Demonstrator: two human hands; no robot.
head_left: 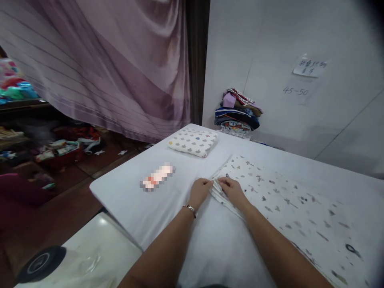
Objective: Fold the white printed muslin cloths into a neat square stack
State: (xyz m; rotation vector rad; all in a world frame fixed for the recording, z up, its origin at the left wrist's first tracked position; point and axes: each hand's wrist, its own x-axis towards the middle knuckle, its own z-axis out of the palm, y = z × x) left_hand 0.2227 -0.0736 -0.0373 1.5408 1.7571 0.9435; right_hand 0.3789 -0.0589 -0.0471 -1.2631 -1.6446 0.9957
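Note:
A long white cloth [276, 196] printed with small leaves and figures lies spread over the right half of the table. At its near left corner the edge is bunched, and both hands are there. My left hand [200, 192], with a bracelet at the wrist, pinches the corner between thumb and fingers. Just right of it, my right hand [233, 190] grips the same edge with curled fingers. Farther back sits a folded white cloth [193, 143] with grey shapes on it. A blurred-out pinkish oblong item [157, 177] lies left of my hands.
The white-covered table [126, 184] has its left edge above a lower pale surface [99, 248] bearing a dark round object [42, 264]. Stacked clothes [238, 112] stand against the wall at the back. A mauve curtain [129, 60] hangs left, near a red container [64, 154] of fabrics.

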